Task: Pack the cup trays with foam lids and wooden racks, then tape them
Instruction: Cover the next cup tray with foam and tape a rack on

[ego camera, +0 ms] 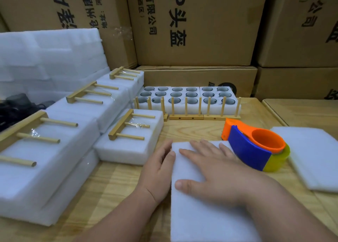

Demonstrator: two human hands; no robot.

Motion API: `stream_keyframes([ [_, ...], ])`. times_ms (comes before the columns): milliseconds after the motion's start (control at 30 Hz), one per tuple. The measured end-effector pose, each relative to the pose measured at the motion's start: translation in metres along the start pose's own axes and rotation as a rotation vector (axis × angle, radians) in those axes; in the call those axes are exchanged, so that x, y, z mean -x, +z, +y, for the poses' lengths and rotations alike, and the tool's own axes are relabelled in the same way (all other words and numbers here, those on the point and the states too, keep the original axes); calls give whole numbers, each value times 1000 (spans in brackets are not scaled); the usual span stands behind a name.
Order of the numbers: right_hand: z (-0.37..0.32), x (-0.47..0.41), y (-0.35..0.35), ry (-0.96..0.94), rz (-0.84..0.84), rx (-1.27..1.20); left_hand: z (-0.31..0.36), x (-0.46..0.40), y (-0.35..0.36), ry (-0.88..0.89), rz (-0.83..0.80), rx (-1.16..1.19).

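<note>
A white rectangular foam lid (pixel 201 214) lies flat on the pale wooden worktop (pixel 113 183), nearest the camera, and everything else is placed here by reference to it. The right hand (pixel 214 170) lies palm-down on top of the lid with its fingers spread and straight, pressing rather than gripping. The left hand (pixel 159 168) is against the lid's left edge, fingers loosely extended along the side and the thumb touching the upper left corner; whether the fingers curl under the edge cannot be told. Just beyond the lid's far right corner sits an orange, blue and yellow plastic tape dispenser (pixel 256 145), touching or nearly touching the foam. Further right of the lid lies a stack of white foam sheets (pixel 314 156). Beyond the lid, towards the wall of brown cardboard boxes (pixel 197 26), stands a row of white foam cup trays (pixel 188 97) with dark glass cups in round holes, and upright wooden peg racks (pixel 186 112) stand along their near side. To the lid's left are several closed white foam packs (pixel 54 150), each with a wooden rack laid flat on top under clear tape.
</note>
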State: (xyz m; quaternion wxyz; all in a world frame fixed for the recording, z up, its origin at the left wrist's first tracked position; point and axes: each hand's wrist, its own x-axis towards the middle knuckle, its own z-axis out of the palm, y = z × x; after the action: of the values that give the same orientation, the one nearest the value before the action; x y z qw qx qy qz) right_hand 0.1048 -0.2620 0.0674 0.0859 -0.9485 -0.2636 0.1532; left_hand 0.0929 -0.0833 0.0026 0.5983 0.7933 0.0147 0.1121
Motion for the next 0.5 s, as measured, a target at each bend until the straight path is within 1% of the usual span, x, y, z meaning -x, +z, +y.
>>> stream_keyframes([
  [67,0,-1,7,-11,33,32,5,11,4,-88,63,187],
  [100,0,-3,11,-15,61,40,9,17,4,-101,84,255],
  [167,1,-6,17,-19,113,37,24,23,2,-26,160,312],
  [300,3,-10,20,-35,132,24,68,-4,-14,198,295,244],
  [400,2,-12,16,-20,115,27,92,-51,-29,164,379,98],
  [500,0,-13,14,-37,106,29,97,-109,-44,87,385,-47],
])
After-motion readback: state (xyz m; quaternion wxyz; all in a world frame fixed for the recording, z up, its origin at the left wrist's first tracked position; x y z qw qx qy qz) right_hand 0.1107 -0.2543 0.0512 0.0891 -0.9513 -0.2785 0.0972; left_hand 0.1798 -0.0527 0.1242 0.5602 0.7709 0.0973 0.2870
